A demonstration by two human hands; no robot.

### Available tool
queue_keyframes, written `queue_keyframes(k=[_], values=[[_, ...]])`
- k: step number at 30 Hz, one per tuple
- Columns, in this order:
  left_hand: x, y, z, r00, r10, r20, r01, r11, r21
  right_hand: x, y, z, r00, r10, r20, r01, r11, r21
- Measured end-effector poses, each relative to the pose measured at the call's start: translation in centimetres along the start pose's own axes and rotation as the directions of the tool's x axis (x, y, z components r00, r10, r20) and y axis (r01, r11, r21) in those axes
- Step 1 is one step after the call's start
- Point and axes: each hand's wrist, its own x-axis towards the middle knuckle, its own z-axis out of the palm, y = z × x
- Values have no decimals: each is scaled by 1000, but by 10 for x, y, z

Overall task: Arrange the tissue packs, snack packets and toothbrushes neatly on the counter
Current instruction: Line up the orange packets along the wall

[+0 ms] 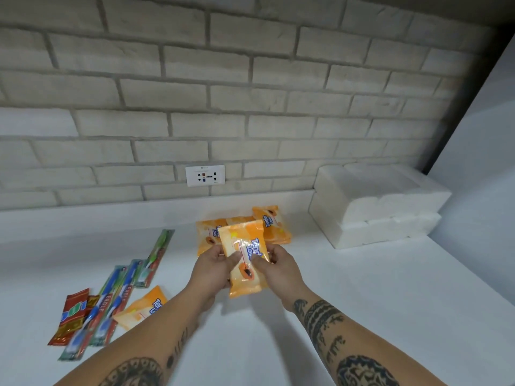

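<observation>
Both hands hold one orange tissue pack (245, 260) above the white counter (348, 288). My left hand (214, 267) grips its left edge and my right hand (276, 267) grips its right edge, thumbs on top. Behind it several more orange tissue packs (274, 222) lie together near the wall. Another orange tissue pack (142, 307) lies at the left, partly under my left forearm. Packaged toothbrushes (111, 299) lie slanted at the left, one green toothbrush pack (157, 250) further back. A red snack packet (69, 316) lies at the far left.
Two stacked white foam blocks (379, 204) stand at the back right against the brick wall. A wall socket (205, 175) sits just above the counter behind the tissue packs. A dark vertical edge (473, 87) bounds the wall on the right.
</observation>
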Motion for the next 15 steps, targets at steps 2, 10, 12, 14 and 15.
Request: queue_keyframes(k=[2, 10, 12, 14, 15], values=[[13, 1, 7, 1000, 21, 9, -21, 1000, -6, 15, 6, -1, 999, -41, -34, 40, 998, -40], [75, -13, 22, 994, 11, -113, -3, 998, 66, 96, 19, 5, 993, -108, -57, 102, 990, -94], [88, -12, 23, 981, 25, -190, -11, 997, 77, 112, 21, 8, 987, -159, -23, 156, 982, -103], [102, -11, 25, 965, 42, -260, -10, 993, 120, 128, 22, 11, 979, -200, 32, 202, 970, -136], [108, -10, 26, 958, 46, -281, -6, 990, 141, 134, 22, 12, 975, -216, 58, 223, 959, -173]])
